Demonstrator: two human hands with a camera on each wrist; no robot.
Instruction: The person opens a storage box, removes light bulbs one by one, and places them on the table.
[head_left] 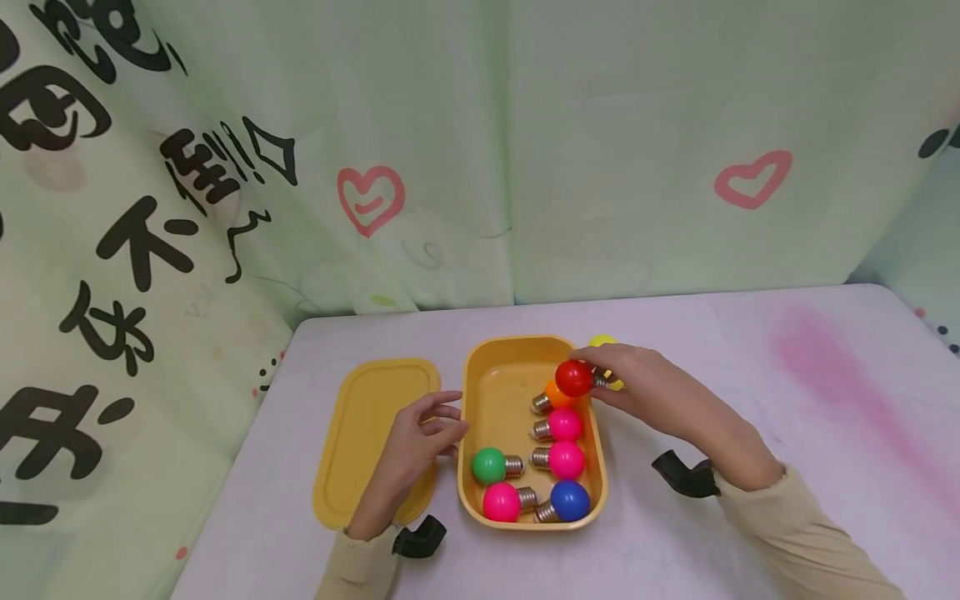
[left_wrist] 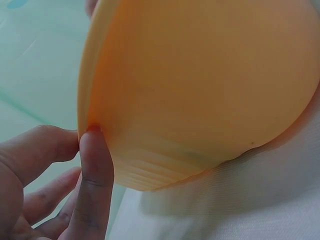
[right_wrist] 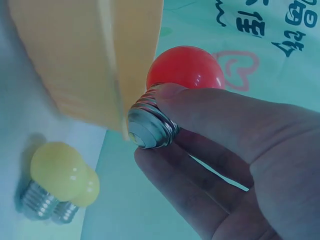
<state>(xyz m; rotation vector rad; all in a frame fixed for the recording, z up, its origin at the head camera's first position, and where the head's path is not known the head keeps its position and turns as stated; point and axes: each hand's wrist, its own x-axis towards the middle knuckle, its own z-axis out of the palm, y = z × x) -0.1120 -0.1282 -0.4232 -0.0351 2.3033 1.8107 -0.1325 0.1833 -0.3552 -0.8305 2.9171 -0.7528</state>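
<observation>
My right hand [head_left: 648, 387] pinches a red light bulb [head_left: 573, 378] by its metal screw base, over the right rim of the yellow plastic box [head_left: 487, 354]. In the right wrist view the thumb lies along the threads of the bulb. My left hand [head_left: 422, 437] is at the box's left side, its thumb and a finger pinching the rim [left_wrist: 85, 85] in the left wrist view. Inside the box lie a green bulb [head_left: 489, 466], a blue bulb [head_left: 571, 501], an orange bulb [head_left: 557, 395] and several pink bulbs [head_left: 565, 425].
Left of the box a flat yellow lid [head_left: 352, 417] lies on the white-covered table [head_left: 750, 350]. Two yellow bulbs [right_wrist: 59, 171] rest on the table just right of the box, partly behind my right hand in the head view. A printed curtain [head_left: 600, 167] hangs behind the table.
</observation>
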